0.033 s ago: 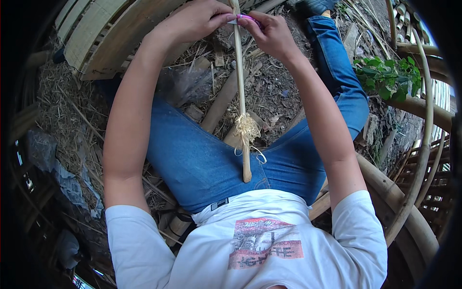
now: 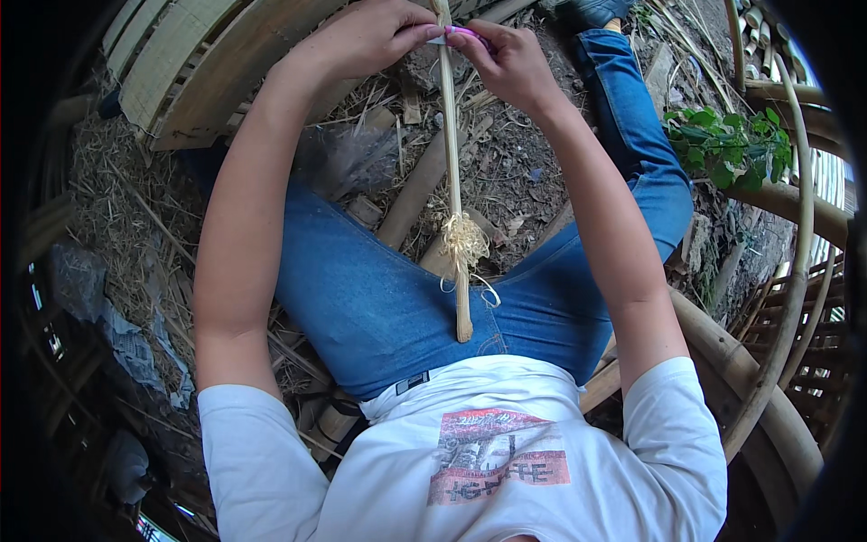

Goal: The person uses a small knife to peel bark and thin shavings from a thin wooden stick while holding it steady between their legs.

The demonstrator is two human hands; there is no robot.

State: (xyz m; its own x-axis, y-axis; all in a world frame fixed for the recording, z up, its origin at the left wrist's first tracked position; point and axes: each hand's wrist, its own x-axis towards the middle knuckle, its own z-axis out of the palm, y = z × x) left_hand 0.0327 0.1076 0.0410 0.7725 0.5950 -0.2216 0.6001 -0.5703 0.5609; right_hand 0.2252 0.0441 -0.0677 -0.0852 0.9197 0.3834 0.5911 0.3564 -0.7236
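White shirt and blue jeans were closest, worn by a seated person. The near end of a pale wooden stick rested against the jeans, between the spread legs. A tuft of curled shavings clung just above. Farther along, the right hand gripped a pink-handled blade set across the stick; the left hand pinched its other end. A slatted wooden panel stood beyond the left forearm.
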